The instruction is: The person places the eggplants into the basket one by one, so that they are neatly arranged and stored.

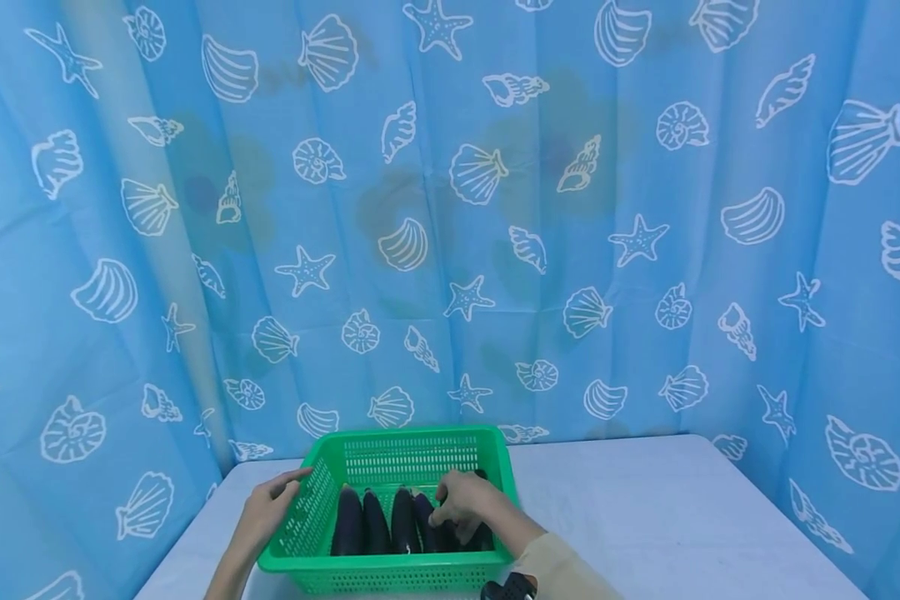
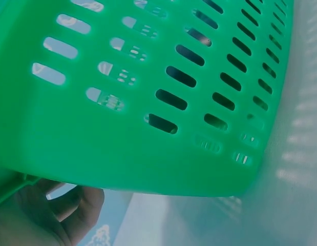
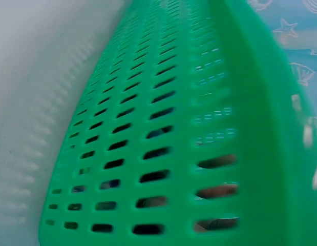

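Note:
Several dark purple eggplants (image 1: 348,523) lie side by side in a green perforated plastic basket (image 1: 390,563), their stem ends toward the far side. My right hand (image 1: 467,503) reaches over the basket's right side, fingers curled down around an eggplant right of the middle, which it partly hides. Parts of that hand show through the slots in the right wrist view. At the left rim, my left hand (image 1: 268,504) stays outside the basket, its index finger stretched along the edge. The left wrist view catches this hand's bent fingers (image 2: 82,215) beside the basket wall.
The basket stands on a table with a white cover (image 1: 645,508), which extends far to the right. A blue curtain (image 1: 435,217) with white shell and starfish prints hangs behind and along both sides. A dark wrist device (image 1: 508,587) sits by the right sleeve.

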Tool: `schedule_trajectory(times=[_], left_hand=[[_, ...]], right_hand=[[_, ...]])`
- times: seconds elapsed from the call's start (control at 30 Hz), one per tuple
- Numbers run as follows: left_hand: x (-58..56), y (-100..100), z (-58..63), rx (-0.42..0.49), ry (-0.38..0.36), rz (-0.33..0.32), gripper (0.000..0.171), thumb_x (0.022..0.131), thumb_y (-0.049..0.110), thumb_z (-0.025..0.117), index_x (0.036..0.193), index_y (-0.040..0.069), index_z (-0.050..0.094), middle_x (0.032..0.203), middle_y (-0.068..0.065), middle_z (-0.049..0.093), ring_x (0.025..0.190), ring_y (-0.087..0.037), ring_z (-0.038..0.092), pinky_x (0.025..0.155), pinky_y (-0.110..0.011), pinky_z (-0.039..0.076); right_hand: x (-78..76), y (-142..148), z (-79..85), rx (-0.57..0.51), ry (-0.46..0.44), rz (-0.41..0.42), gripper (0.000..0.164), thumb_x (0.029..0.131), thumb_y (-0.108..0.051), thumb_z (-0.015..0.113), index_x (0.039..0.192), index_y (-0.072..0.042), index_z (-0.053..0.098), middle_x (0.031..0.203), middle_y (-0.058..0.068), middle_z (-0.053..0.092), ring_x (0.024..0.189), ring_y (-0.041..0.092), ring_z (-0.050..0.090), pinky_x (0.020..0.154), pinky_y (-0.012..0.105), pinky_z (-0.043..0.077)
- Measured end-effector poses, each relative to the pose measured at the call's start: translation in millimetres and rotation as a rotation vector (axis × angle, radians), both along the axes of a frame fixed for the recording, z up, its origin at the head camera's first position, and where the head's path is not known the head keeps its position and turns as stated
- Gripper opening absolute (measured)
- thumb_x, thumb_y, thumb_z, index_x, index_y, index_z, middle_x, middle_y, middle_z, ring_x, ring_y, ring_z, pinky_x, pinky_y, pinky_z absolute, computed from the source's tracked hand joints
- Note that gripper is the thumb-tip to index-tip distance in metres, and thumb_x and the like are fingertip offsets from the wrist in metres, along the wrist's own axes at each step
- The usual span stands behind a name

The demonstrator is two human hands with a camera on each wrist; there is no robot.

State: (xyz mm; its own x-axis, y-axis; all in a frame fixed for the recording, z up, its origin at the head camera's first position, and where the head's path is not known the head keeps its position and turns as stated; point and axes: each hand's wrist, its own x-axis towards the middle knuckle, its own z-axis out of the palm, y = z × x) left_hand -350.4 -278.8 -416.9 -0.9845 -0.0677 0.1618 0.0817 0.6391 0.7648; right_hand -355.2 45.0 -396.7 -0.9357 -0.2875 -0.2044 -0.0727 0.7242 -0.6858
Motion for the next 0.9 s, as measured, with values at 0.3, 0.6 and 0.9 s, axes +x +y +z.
schedule_trajectory(times=[0.3, 0.6, 0.9], left_hand=[[-1.1, 1.6, 1.7, -0.014, -0.004, 0.015, 0.040, 0.103, 0.023, 0.040, 0.138, 0.014, 0.058, 0.144, -0.024, 0.051, 0.095, -0.031, 0.061, 0.076, -0.035, 0.047], [-1.3, 4.9, 4.4, -0.054, 0.014, 0.010, 0.041, 0.102, 0.021, 0.042, 0.139, 0.012, 0.057, 0.141, -0.027, 0.053, 0.111, -0.042, 0.062, 0.077, -0.041, 0.052], [1.7, 4.2, 12.1, -0.224, 0.227, 0.207, 0.040, 0.094, 0.022, 0.054, 0.128, 0.005, 0.065, 0.109, -0.022, 0.072, 0.078, -0.028, 0.072, 0.057, -0.036, 0.056]], right_hand=[[16.7, 29.2, 20.8, -0.136, 0.120, 0.091, 0.035, 0.088, -0.019, 0.073, 0.120, -0.006, 0.065, 0.086, 0.017, 0.065, 0.059, 0.028, 0.069, 0.059, 0.044, 0.065], [23.8, 61.6, 26.6, -0.165, 0.279, 0.151, 0.034, 0.090, -0.025, 0.071, 0.119, -0.008, 0.067, 0.089, 0.013, 0.071, 0.063, 0.015, 0.063, 0.052, 0.034, 0.060], [31.3, 92.2, 18.0, -0.110, 0.463, 0.067, 0.035, 0.090, -0.031, 0.070, 0.120, -0.013, 0.066, 0.096, 0.006, 0.066, 0.081, 0.014, 0.059, 0.059, 0.027, 0.052]])
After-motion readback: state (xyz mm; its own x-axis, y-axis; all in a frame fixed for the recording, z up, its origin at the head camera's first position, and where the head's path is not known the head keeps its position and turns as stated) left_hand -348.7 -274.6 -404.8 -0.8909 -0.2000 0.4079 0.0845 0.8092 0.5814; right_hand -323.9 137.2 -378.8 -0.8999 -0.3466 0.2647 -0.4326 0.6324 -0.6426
